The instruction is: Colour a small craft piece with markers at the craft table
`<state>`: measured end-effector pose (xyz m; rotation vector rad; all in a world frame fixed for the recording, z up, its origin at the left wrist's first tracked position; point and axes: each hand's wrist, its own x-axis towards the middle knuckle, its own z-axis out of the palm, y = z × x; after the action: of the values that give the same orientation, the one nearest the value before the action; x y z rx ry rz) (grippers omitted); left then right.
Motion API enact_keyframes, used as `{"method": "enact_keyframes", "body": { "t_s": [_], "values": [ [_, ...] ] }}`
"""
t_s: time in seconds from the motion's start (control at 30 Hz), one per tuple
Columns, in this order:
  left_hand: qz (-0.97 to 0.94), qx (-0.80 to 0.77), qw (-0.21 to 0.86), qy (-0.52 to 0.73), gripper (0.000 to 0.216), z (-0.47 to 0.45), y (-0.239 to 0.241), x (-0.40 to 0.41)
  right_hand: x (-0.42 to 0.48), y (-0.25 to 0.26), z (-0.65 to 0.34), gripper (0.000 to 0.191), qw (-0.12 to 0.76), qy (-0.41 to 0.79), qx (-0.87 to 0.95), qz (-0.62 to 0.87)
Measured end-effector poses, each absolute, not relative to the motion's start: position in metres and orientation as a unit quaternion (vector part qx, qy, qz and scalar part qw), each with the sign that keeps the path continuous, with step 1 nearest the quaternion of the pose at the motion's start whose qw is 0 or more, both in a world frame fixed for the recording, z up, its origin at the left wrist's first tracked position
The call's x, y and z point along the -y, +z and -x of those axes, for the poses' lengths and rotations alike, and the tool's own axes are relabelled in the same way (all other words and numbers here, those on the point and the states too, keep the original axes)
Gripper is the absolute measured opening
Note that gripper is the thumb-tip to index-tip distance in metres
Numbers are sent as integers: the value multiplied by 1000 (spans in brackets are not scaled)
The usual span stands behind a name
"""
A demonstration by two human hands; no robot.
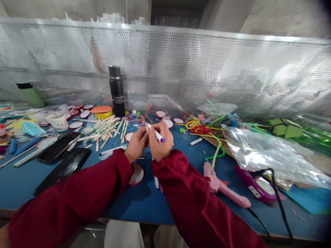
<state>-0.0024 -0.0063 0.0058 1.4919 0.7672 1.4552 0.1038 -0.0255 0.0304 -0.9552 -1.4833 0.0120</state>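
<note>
My right hand [162, 141] is closed round a white marker with a purple end [158, 136], its tip pointing toward my left hand. My left hand [137, 143] pinches a small tan strip [147, 126], which looks like a wooden craft stick; the fingers hide most of it. The marker's tip meets or nearly meets this strip; I cannot tell which. Below the hands lies a round white disc with a red rim [137, 175]. More white markers [112, 150] rest left of my left hand.
A pink glue gun [224, 189] and a purple device [256, 186] lie on the right, near clear plastic [274, 148]. Craft sticks [104, 129] are piled left of centre, before a black bottle [117, 91]. Dark phones [60, 168] lie left. Perforated metal [168, 65] borders the back.
</note>
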Motion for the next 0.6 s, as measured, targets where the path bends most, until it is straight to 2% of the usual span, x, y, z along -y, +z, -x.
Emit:
{"method": "enact_keyframes", "body": {
  "t_s": [0.6],
  "values": [
    [-598,-311,438,595,35,2,7,7,27,30,-103,9,631,-9,648,426]
  ]
}}
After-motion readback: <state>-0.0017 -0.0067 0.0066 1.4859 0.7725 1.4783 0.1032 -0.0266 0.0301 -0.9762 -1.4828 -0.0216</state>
